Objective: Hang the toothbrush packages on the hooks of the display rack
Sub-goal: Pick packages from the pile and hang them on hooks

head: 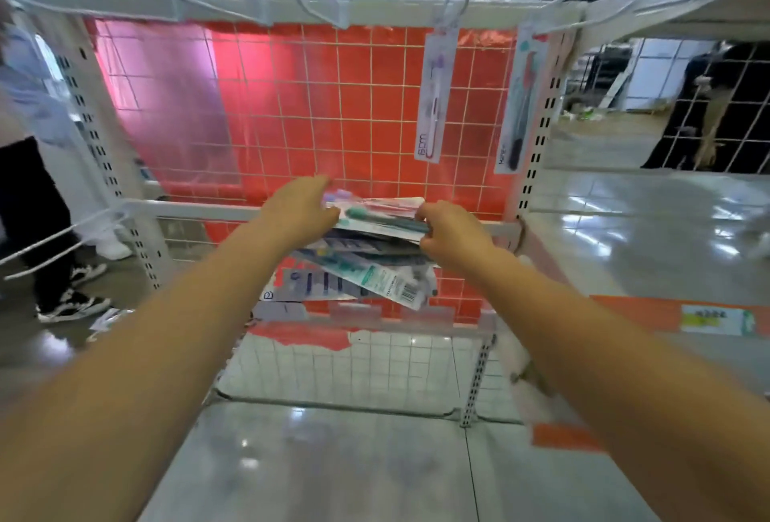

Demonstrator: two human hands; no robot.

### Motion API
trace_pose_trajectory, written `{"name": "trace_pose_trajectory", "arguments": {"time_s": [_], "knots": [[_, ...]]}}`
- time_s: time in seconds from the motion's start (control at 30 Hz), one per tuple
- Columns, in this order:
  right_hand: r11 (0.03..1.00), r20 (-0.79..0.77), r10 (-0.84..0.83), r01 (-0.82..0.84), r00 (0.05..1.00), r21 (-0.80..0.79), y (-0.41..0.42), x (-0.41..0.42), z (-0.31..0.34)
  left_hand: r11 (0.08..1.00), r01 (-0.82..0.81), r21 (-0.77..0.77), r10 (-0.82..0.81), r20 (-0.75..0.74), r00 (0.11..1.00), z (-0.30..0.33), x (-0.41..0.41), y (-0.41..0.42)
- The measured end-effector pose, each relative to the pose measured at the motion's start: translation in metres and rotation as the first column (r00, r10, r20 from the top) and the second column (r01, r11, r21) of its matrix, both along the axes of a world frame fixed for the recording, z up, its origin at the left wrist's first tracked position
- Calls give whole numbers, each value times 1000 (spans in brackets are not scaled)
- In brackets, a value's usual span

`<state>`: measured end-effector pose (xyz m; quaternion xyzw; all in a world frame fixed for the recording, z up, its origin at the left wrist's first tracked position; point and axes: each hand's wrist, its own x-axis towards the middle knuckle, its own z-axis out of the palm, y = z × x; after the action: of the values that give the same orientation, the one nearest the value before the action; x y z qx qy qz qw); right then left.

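Teal pkg [381,218] btwn both hands [377,225]

**Rack layout, head view**

Left hand [298,205] and right hand [450,230] at opposite ends of the top toothbrush package [379,215], above a pile of packages [366,275] before the wire grid panel [333,105]. Two hung packages [435,96] upper right, below the top rail [375,11]. Bystander's shoes [73,305] far left on the floor.

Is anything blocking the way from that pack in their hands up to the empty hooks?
Nothing visible does. The left hand and right hand grip the top toothbrush package; open air lies between it and the empty hooks above. Two hung packages sit off to the right.
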<state>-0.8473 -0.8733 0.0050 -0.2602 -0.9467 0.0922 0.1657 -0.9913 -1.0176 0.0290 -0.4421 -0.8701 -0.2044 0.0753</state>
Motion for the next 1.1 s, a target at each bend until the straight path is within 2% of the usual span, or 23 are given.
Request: {"name": "trace_pose_trajectory", "arguments": {"time_s": [0.13,0.23,0.37,0.63,0.8,1.1], "knots": [[996,23,43,-45,999,72,0,-14,7,998,29,61,-31,19,999,1,-14,-10],[990,149,61,-79,987,115,2,-28,9,994,49,94,-49,5,999,7,-20,-12],[991,272,110,-127,956,46,4,-39,10,993,54,108,-56,19,998,8,-25,-12],[984,354,176,-178,919,-28,15,-64,4,990,39,139,-47,58,997,9,-38,-7],[975,320,210,-221,924,-3,14,-73,-5,984,-22,175,6,90,996,3,-48,-8],[954,224,227,-263,948,146,11,-69,-6,986,-56,155,39,109,993,-9,-56,-12]]}}
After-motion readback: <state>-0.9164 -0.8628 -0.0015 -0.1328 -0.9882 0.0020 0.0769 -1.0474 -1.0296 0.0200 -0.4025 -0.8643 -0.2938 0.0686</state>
